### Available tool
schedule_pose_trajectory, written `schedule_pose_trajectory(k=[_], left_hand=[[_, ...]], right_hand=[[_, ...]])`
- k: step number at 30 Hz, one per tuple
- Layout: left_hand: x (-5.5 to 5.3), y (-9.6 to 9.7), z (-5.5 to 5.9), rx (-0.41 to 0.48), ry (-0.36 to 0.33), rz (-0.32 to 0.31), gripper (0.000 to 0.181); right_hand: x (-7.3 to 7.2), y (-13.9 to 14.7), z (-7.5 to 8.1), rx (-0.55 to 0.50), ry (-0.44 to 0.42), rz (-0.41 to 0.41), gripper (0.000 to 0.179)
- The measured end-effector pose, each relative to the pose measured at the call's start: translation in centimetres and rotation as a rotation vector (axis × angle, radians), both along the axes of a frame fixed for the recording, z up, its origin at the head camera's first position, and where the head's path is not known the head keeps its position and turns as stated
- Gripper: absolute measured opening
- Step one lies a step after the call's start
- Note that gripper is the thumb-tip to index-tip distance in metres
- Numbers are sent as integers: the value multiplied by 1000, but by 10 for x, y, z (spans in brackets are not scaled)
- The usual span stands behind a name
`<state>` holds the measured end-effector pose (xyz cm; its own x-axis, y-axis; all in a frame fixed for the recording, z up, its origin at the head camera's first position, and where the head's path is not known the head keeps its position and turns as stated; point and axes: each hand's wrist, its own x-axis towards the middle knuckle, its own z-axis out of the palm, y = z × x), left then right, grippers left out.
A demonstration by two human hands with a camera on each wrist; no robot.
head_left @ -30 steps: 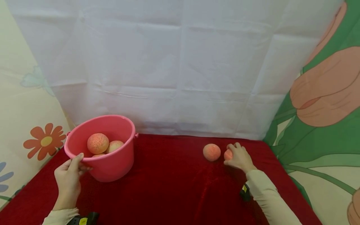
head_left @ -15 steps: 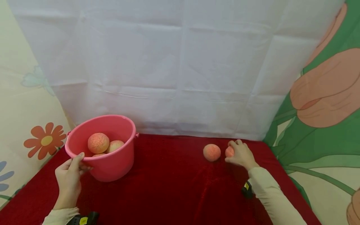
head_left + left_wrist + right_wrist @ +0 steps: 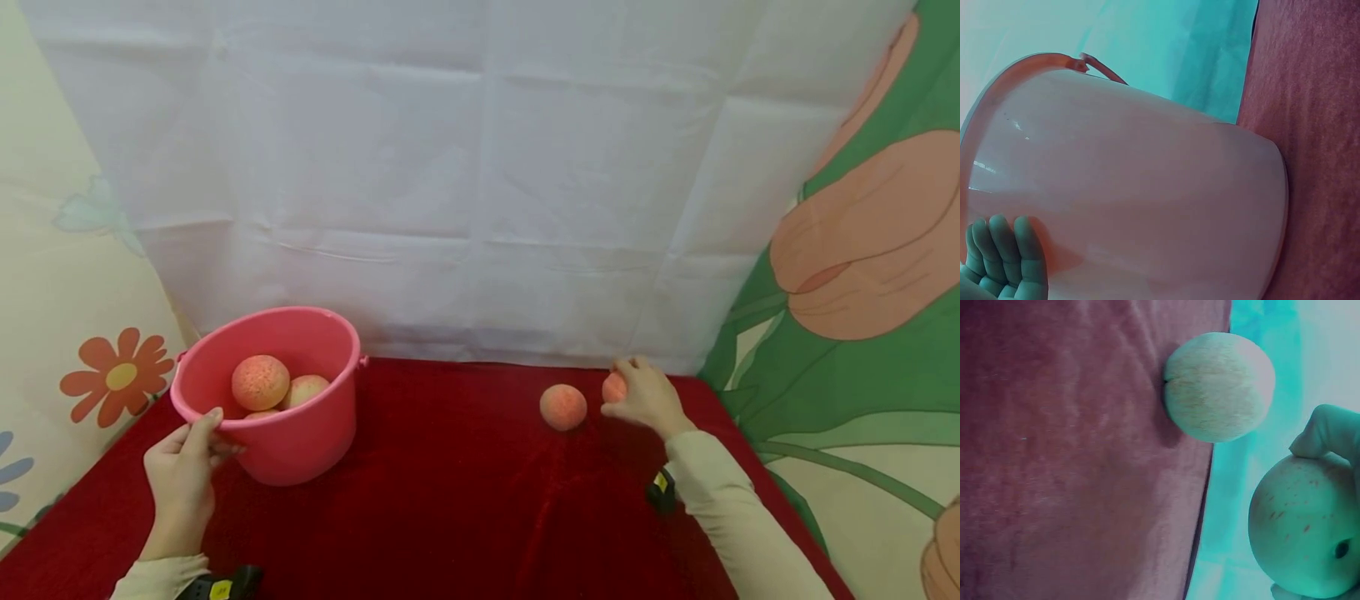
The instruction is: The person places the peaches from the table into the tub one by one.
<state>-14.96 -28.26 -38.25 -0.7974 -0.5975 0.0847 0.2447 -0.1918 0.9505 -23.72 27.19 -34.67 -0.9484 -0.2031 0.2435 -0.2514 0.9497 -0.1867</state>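
Note:
My left hand (image 3: 180,479) grips the near left rim of a pink bucket (image 3: 307,442), thumb over the edge and fingers against the outer wall. Inside lie a blushed peach (image 3: 260,382) on top, a paler peach (image 3: 307,389) and part of another below. Over on the right, my right hand (image 3: 651,398) holds a peach (image 3: 614,388) between thumb and fingers. The right wrist view shows this speckled peach (image 3: 1297,525) raised off the cloth, a dark stem hollow on its side. Another peach (image 3: 563,407) rests on the cloth just left of that hand.
A red velvet cloth (image 3: 450,483) covers the table. White sheeting (image 3: 480,208) hangs behind its back edge. Printed flower panels stand at the left (image 3: 90,250) and the right (image 3: 847,367). The bucket's handle (image 3: 1105,70) hangs at its far side.
My right hand has moved slightly up and away with the peach in its fingers. The left hand, the bucket and the other peach have stayed in place.

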Motion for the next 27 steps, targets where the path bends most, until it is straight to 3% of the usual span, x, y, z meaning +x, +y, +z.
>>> schedule_pose_trajectory(k=[2, 7, 9, 11, 16, 18, 24, 27], left_hand=[[-4, -5, -6, 10, 6, -6, 20], [-21, -28, -39, -6, 49, -28, 23], [-26, -33, -46, -10, 40, -23, 24], [-22, -28, -39, -20, 13, -6, 24], [2, 2, 4, 37, -13, 13, 21], [8, 10, 14, 52, -13, 16, 23], [7, 9, 11, 27, 48, 5, 23], [9, 13, 16, 55, 11, 20, 25]], right_hand=[[0, -1, 4, 5, 0, 1, 67], [-2, -1, 12, 18, -14, 5, 67], [-2, -2, 15, 17, -20, 3, 66], [-2, -2, 18, 11, -20, 2, 66], [-1, -4, 23, 6, -3, 17, 67], [-1, -5, 24, 5, 6, 22, 67], [-2, -8, 27, 6, 33, 22, 66], [-2, -11, 29, 8, 49, 32, 64]])
